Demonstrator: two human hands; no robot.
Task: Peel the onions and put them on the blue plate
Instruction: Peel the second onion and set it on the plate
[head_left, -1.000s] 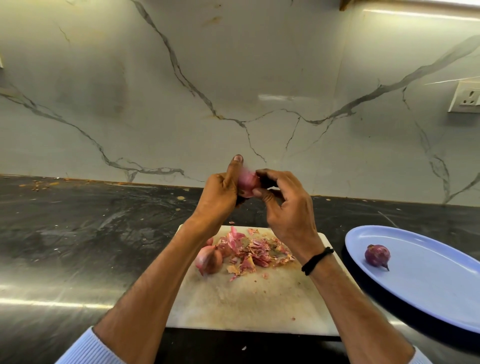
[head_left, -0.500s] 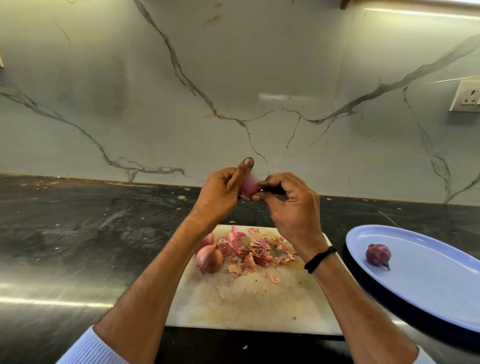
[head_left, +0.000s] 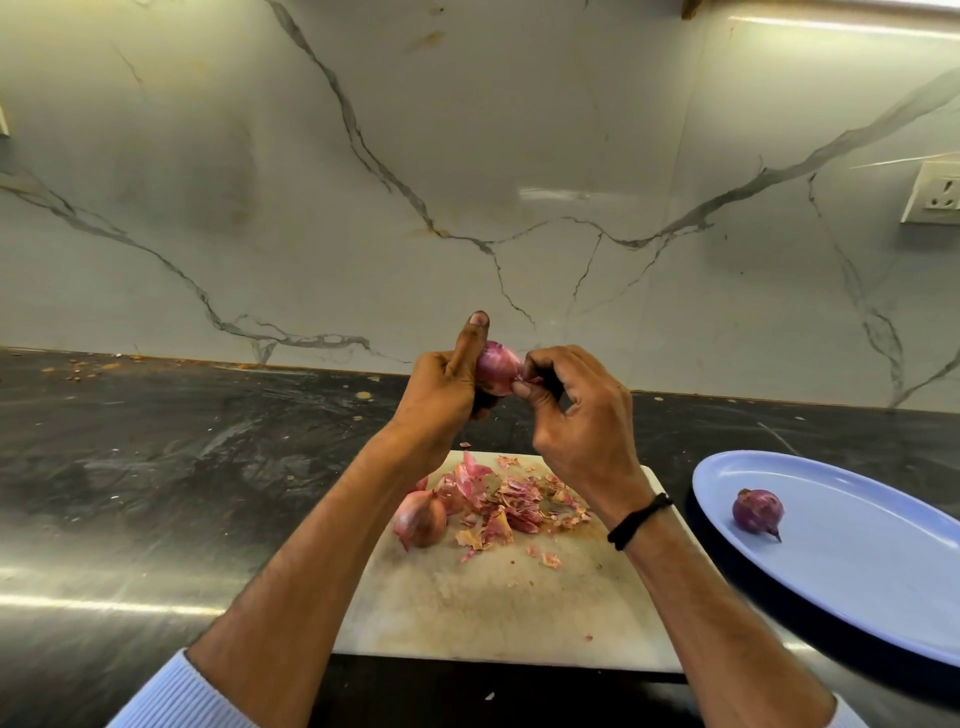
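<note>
One peeled onion (head_left: 757, 511) lies on the blue plate (head_left: 857, 582), right of the cutting board (head_left: 493, 597). An unpeeled onion (head_left: 422, 519) sits on the board, perhaps with another half hidden among the skins (head_left: 514, 506). Above the board, the left hand (head_left: 441, 395) grips the held onion (head_left: 497, 368) while the right hand (head_left: 576, 415) pinches its skin.

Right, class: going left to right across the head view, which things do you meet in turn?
Left hand → held onion → right hand → wristband → peeled onion on the plate → socket. The things lying under the hands overlap them, so they are left out.
</note>
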